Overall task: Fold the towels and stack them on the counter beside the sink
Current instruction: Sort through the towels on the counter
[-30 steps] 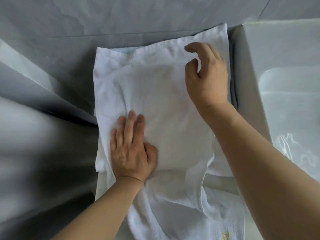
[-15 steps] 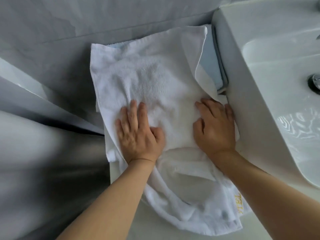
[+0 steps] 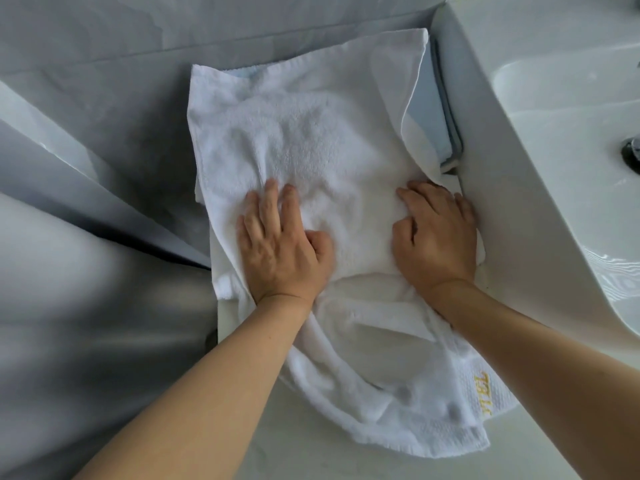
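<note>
Both hands are flat on the white towel (image 3: 311, 133), which sits on the counter (image 3: 277, 445) just left of the sink (image 3: 554, 168). The left hand (image 3: 280, 244) has its fingers spread and pressing down; the right hand (image 3: 436, 237) presses too, fingers slightly bent, right by the sink's edge. The big risk, I reckon: the near end is bunched and trails toward the counter's front edge, so any fold made now would trap those wrinkles, or the loose end could drag the whole thing off. The far right flap is also curled up, so the edges won't line up. Count-wise: one white towel being worked, one pale blue folded towel (image 3: 436, 109) peeking out underneath it, one sink, two hands. Can't tell if more towels are hidden under there.
</note>
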Available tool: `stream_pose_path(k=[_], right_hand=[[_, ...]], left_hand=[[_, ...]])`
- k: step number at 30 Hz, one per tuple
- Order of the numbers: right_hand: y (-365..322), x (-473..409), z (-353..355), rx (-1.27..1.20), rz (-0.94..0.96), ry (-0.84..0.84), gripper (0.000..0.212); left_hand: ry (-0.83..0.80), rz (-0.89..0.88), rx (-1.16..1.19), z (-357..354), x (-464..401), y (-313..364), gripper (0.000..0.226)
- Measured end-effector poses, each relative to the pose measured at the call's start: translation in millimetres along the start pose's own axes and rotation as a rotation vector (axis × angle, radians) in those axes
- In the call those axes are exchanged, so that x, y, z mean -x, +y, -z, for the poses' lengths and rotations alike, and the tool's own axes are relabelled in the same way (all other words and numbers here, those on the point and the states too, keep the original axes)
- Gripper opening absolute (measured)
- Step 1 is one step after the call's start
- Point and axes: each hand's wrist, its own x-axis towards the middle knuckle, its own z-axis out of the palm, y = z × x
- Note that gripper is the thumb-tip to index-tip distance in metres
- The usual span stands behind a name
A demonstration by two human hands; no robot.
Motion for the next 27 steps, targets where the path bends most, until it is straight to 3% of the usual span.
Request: stream_pose_path(k=[6,12,21,27], right_hand=[[0.6,-0.7,0.8,0.004,0.014,0.014,0.049],[-3.1,-2.9,1.3,0.022,0.014,0.012,0.047],[-2.3,-3.7,2.2,-0.002,-0.006,0.007,0.044],[-1.2,2.1,18.6,-0.207,-0.028,0.005,0.038]], left_hand=[[-0.113,-0.02,0.056,13.9,9.0,3.8,0.066],[-0.217,-0.35,0.084,37.1,102.4,3.8,0.059],[-0.219,-0.327,0.129,28.7,117.8,-5.8,0.058],[-0.207,-0.337,0.126,27.2,119.1,-5.5,0.058]])
